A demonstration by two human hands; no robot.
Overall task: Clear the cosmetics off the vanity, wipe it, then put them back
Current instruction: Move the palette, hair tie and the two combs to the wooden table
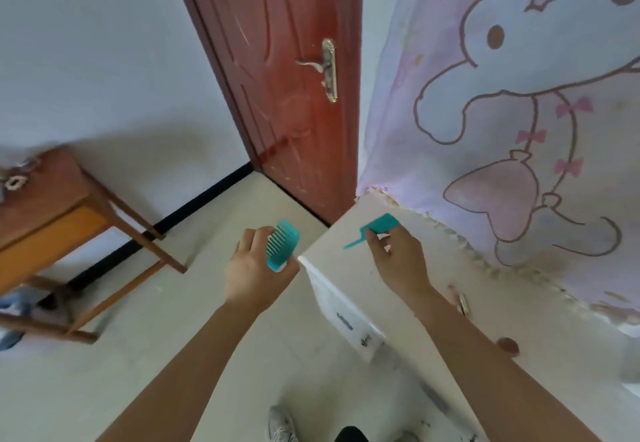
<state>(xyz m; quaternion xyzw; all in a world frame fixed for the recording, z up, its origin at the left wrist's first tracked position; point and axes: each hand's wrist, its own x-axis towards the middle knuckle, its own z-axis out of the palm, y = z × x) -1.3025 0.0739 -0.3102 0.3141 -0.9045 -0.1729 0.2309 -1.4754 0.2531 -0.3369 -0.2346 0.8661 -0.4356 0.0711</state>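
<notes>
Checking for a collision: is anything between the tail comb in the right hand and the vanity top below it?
Nothing visible. The right hand pinches the tail comb over a bare corner of the vanity top; the pink cloth hangs to its right.

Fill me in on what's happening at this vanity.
A person stands at the white vanity with a teal comb in each hand. The left hand holds a wide-tooth comb out past the vanity's corner, over the floor; the right hand pinches a tail comb over the top.
</notes>
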